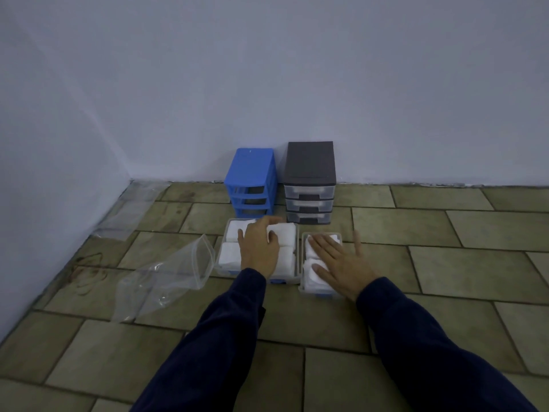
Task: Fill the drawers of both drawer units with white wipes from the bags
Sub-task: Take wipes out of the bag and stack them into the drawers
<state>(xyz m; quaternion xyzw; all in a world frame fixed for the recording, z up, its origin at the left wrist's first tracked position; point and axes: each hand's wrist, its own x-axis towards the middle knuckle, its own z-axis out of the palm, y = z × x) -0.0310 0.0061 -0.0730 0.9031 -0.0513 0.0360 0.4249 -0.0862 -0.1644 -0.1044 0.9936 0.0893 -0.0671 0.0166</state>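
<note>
White wipes fill two clear drawers lying on the tiled floor, before the blue unit and the grey unit (both against the wall). The left hand rests on the wipes with loosely curled fingers; the right hand presses flat, fingers straight. An empty clear bag lies at left.

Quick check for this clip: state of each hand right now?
Left hand: fingers curled over the white wipes in the wide drawer; a real grip cannot be told.
Right hand: open, flat on the wipes in the narrow drawer.
</note>
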